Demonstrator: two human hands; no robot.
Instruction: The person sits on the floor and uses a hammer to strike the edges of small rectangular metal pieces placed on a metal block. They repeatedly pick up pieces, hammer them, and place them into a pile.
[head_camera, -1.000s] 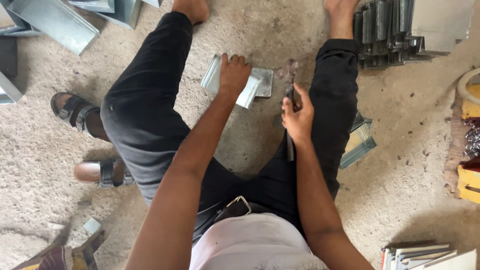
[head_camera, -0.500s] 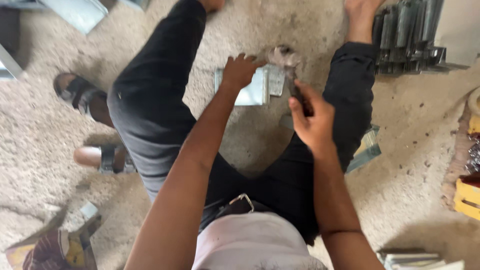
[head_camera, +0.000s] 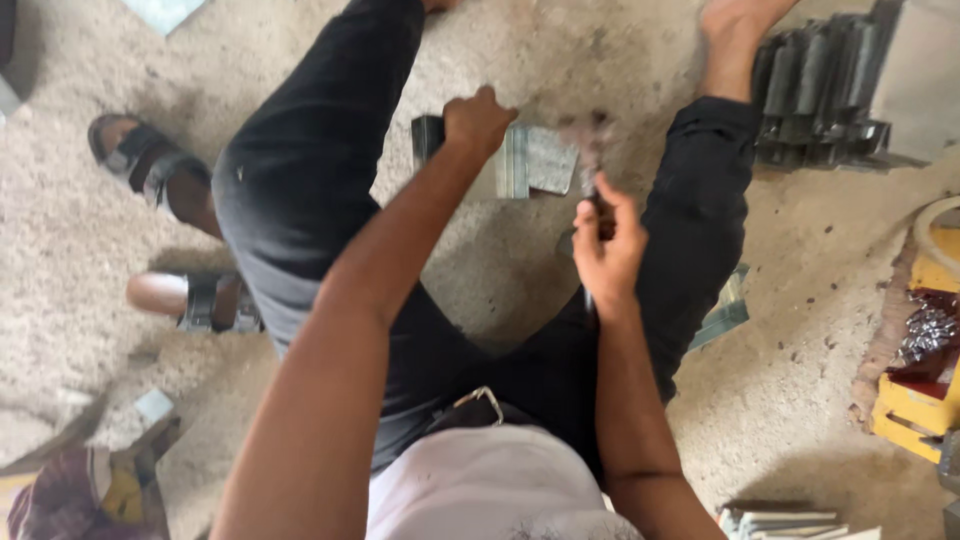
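Between the seated person's spread legs, on the floor (head_camera: 90, 240), one left hand (head_camera: 478, 120) presses down on a folded metal piece (head_camera: 535, 160), fingers curled over its top edge. Just right of it, one right hand (head_camera: 605, 245) has its fingers closed round a dark tool (head_camera: 597, 200); its blurred head is hard to make out. Two sandals (head_camera: 150, 165) lie well left. Beyond the right fingers, a stack (head_camera: 815, 95) of metal pieces is cut off, uncountable.

Single head-worn cam, looking steeply down from the seated person's eye level, close range: torso at bottom edge, both arms and spread legs fill centre, concrete floor (head_camera: 80, 260) around. Only one view, so no overlap w/ another.
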